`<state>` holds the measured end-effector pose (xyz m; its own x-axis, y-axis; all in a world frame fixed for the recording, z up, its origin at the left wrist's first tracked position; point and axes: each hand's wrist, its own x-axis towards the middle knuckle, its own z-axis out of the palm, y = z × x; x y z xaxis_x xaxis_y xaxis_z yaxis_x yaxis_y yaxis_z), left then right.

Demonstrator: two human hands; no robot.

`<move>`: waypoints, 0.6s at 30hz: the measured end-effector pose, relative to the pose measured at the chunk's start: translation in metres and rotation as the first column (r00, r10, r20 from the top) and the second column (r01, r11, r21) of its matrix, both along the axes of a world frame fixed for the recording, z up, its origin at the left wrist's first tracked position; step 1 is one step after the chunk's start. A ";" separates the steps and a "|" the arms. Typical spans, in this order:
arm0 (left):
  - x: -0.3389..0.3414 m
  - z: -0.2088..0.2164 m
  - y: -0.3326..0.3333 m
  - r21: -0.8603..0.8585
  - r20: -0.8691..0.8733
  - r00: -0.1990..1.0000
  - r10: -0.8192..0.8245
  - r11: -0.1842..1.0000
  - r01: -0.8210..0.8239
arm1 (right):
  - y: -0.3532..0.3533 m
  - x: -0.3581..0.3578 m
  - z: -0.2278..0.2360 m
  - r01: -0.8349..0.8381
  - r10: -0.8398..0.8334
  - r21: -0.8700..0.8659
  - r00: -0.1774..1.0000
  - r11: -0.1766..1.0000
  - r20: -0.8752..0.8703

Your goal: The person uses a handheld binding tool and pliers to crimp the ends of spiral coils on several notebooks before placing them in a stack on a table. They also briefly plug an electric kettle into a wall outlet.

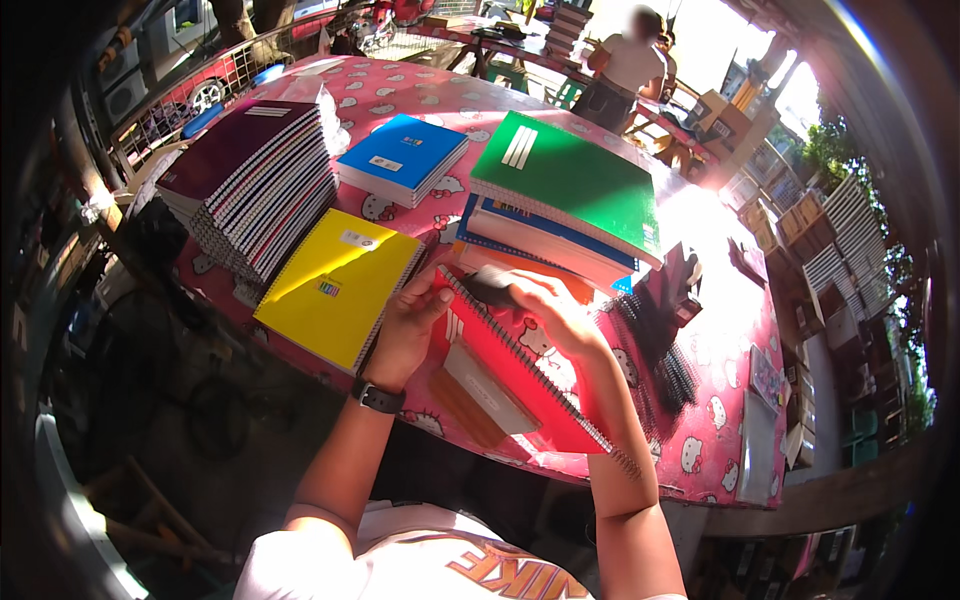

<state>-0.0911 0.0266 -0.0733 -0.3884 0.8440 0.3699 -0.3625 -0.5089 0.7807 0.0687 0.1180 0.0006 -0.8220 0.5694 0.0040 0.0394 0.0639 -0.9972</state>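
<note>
A red spiral notebook (500, 370) is tilted in front of me above the table's near edge. Its black wire coil (540, 370) runs along the right side, and a loose end sticks out past the lower corner. My left hand (420, 305) pinches the notebook's upper corner, beside the coil's top end. Closed around a dark, short-handled tool (488, 286) at that same end is my right hand (550, 305); the tool's tip is hidden, so its exact kind is unclear. Just left of my left hand lies a yellow spiral notebook (340, 285).
The pink patterned tablecloth (700, 430) bears a tall stack of spiral notebooks (260, 190), a blue notebook pile (405, 155) and a green-topped pile (565, 180). Black loose coils (665, 365) lie right of my right arm. A person (630, 70) stands beyond the table.
</note>
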 end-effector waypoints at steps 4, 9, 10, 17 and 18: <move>0.000 -0.002 -0.003 -0.054 0.034 0.999 -0.033 0.998 0.035 | 0.011 0.012 -0.010 0.140 -0.211 0.283 0.947 0.949 0.240; -0.015 -0.031 -0.015 -0.154 -0.046 0.965 -0.257 0.957 0.247 | 0.006 0.064 -0.063 0.318 -0.351 0.278 0.933 0.907 0.080; -0.011 -0.043 -0.007 -0.178 -0.142 0.945 -0.295 0.947 0.269 | 0.002 0.085 -0.080 0.345 -0.498 0.633 0.864 0.694 0.076; 0.021 -0.067 -0.013 -0.269 -0.282 0.945 -0.163 0.959 0.086 | -0.004 0.186 -0.151 0.123 -0.715 0.915 0.667 0.383 0.210; 0.029 -0.073 -0.024 -0.229 -0.240 0.970 -0.030 0.973 -0.026 | -0.014 0.173 -0.115 0.507 -0.769 0.814 0.628 0.285 -0.122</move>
<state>-0.0621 0.0023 -0.1465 -0.3102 0.9175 0.2490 -0.1508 -0.3061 0.9400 0.2412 0.1045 -0.1148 -0.2299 0.7919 0.5658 0.6460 0.5590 -0.5198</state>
